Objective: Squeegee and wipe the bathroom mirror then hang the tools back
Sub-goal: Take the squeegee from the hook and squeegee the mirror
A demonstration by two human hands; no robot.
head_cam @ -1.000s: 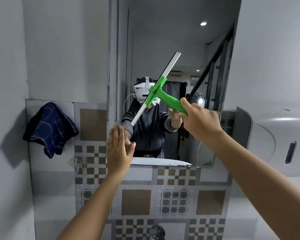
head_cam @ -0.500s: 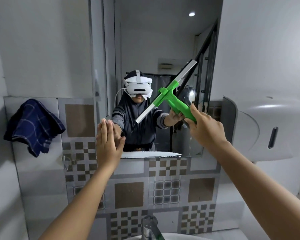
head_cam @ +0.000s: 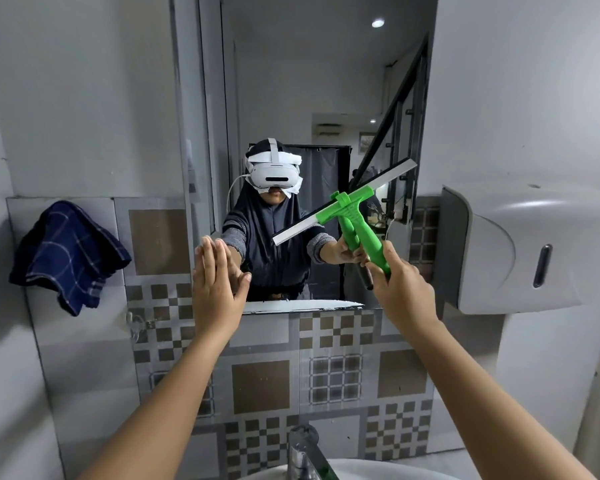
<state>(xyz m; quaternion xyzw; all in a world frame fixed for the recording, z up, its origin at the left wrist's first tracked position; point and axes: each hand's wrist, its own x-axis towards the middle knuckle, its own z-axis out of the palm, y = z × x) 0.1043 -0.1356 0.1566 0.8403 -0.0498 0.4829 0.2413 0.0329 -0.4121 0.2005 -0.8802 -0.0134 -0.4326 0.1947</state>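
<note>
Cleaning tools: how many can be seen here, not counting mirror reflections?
2. A green squeegee is in the right hand at the mirror; a blue cloth hangs on the left wall. Others may be outside the view.

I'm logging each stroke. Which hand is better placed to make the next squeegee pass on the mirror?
The right hand. It already grips the green squeegee with the blade up at the mirror. The left hand is open and flat at the mirror's lower left edge, holding no tool.

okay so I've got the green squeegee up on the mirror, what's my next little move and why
Probably draw the squeegee down toward the mirror's bottom edge: your right hand grips its handle, the blade lies slanted on the lower right glass, and your left hand braces the mirror's left edge.
</note>
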